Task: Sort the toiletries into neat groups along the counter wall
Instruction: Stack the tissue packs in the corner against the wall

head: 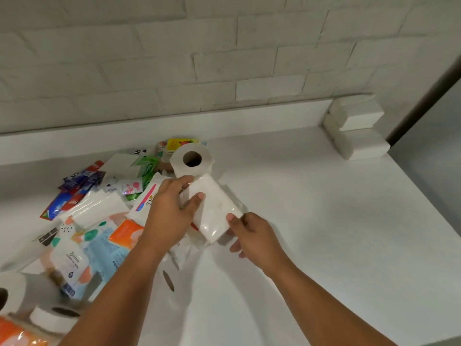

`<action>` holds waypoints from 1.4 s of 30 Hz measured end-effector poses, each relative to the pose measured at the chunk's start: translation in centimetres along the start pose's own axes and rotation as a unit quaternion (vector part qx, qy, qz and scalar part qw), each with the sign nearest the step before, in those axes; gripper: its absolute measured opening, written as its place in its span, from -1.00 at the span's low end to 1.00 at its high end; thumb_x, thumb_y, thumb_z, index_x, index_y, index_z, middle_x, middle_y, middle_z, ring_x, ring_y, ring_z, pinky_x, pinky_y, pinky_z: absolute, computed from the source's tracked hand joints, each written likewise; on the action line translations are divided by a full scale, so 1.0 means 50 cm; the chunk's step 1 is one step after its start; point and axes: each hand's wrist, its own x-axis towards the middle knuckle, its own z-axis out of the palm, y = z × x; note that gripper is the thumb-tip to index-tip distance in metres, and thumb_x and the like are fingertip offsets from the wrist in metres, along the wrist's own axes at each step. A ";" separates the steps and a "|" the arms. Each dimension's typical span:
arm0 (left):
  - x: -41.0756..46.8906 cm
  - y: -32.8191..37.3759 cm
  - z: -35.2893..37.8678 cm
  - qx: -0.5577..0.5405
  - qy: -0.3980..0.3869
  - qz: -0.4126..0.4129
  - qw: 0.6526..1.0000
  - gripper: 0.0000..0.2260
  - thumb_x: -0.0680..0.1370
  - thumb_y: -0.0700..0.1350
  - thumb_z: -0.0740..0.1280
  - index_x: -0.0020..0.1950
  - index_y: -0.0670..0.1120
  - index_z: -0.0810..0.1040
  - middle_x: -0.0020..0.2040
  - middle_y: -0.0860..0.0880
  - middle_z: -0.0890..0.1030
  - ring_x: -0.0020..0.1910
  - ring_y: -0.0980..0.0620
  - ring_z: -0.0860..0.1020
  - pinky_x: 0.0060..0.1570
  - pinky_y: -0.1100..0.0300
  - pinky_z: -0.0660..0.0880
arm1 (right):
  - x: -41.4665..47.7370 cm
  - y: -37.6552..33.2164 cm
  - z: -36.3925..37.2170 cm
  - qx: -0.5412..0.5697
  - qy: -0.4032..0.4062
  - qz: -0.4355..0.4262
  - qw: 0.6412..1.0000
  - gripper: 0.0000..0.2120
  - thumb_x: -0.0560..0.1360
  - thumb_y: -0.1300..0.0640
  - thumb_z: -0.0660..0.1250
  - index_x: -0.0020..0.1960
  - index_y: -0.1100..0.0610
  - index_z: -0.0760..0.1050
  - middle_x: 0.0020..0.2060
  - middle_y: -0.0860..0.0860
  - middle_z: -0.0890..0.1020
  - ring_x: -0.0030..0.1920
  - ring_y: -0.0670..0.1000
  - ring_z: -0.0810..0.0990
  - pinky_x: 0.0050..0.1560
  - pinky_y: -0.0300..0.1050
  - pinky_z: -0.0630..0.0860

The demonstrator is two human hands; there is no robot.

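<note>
A white tissue pack in clear wrap is held just above the white counter at centre. My left hand grips its upper left end, thumb on top. My right hand holds its lower right end. A toilet roll lies on its side right behind the pack. To the left sprawls a pile of toiletries: a green packet, toothpaste boxes, a toothbrush pack, an orange packet and a blue-white pouch.
Three white tissue packs are stacked against the wall ledge at the back right corner. More toilet rolls and another orange packet sit at the lower left. A white brick wall runs behind the counter.
</note>
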 end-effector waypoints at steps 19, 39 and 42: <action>-0.027 0.240 0.261 -0.298 -0.091 -0.092 0.946 -0.72 0.55 -0.19 0.43 0.19 0.10 0.59 0.06 0.10 0.70 0.06 0.11 0.66 0.05 0.21 0.50 | 0.037 0.022 -0.348 0.233 0.143 -0.044 0.961 -0.68 0.57 -0.15 0.30 0.13 0.06 0.60 -0.02 0.01 0.71 0.03 0.07 0.68 -0.02 0.15 0.64; 0.171 0.496 0.717 -0.283 -0.045 -0.124 0.950 -0.61 0.46 0.08 0.47 0.24 -0.03 0.60 0.11 0.01 0.68 0.13 0.00 0.63 0.20 0.06 0.56 | 0.272 0.092 -0.805 0.089 0.212 -0.107 0.967 -0.84 0.59 0.00 0.30 0.13 -0.16 0.57 0.11 -0.08 0.62 0.06 -0.09 0.61 0.11 -0.18 0.51; 0.210 0.510 0.753 -0.260 -0.029 -0.116 0.958 -0.66 0.49 0.10 0.43 0.18 -0.05 0.63 0.07 0.00 0.68 0.11 -0.02 0.63 0.08 0.14 0.55 | 0.326 0.089 -0.831 0.034 0.207 -0.117 0.971 -0.79 0.61 -0.04 0.24 0.17 -0.10 0.58 0.08 -0.08 0.63 0.04 -0.06 0.60 0.10 -0.13 0.51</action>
